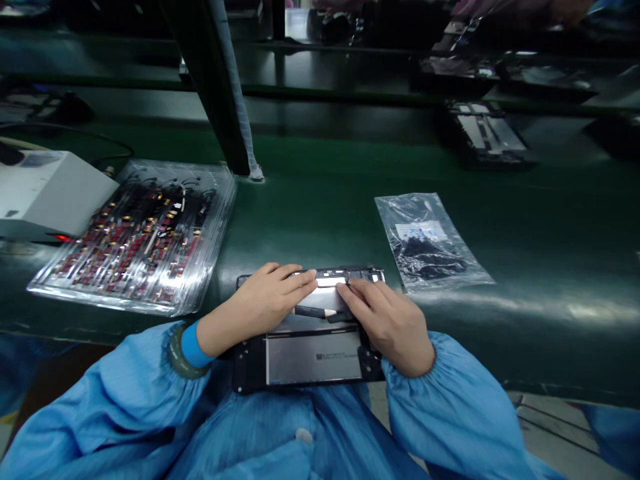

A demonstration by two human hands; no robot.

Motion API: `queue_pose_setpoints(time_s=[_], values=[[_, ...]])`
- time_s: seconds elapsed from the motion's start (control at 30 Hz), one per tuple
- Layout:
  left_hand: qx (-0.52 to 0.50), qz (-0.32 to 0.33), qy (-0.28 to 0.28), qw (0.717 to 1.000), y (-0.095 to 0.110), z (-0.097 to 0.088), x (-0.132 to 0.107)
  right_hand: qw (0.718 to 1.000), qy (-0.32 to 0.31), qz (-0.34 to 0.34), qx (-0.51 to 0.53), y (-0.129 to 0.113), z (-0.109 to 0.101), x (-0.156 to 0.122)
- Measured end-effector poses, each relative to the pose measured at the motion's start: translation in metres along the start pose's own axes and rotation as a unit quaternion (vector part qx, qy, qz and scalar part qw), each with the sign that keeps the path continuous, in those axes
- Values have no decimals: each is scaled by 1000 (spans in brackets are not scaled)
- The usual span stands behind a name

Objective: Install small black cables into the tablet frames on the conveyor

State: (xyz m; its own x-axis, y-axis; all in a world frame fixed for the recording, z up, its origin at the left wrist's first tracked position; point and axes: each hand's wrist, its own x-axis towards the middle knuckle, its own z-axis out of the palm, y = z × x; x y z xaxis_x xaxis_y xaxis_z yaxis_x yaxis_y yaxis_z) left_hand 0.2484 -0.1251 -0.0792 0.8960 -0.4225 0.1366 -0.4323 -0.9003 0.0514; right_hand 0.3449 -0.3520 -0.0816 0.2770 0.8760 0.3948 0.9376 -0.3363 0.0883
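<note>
In front of my body, at the table's near edge, lies an opened phone-like device. Its upper half is a dark frame [367, 274] with a silver inside and a bright white strip [330, 283]. The lower half is a black panel [251, 363] with a silver metal back [313, 367] bearing small print. My left hand [267, 300] lies over the frame's left part, fingers stretched along its far edge up to the strip. Over the right part, my right hand [393, 323] has bent, closed fingers, with a fingertip at the strip's right end. Whatever they pinch is hidden.
A stack of clear plastic trays [200, 287] with small red and black parts stands left, by a white box-shaped device [60, 190]. A clear bag [430, 240] of small black parts lies right. Behind are a slanted dark post [215, 87] and stacked device frames [487, 133].
</note>
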Motion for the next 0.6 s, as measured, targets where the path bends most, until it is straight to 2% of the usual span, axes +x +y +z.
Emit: queue_pose_setpoints(time_s=[0.43,0.5,0.6], values=[[-20,-6,-2,1000,0,-1,0,1000,-4,1,-14,2,-3,-4],[-69,-18,-3,997,-5,-5,0,999,9,31,5,3,-6,-13],[-176,-41,-15,983,-12,-13,3,981,56,168,82,3,-12,-31]])
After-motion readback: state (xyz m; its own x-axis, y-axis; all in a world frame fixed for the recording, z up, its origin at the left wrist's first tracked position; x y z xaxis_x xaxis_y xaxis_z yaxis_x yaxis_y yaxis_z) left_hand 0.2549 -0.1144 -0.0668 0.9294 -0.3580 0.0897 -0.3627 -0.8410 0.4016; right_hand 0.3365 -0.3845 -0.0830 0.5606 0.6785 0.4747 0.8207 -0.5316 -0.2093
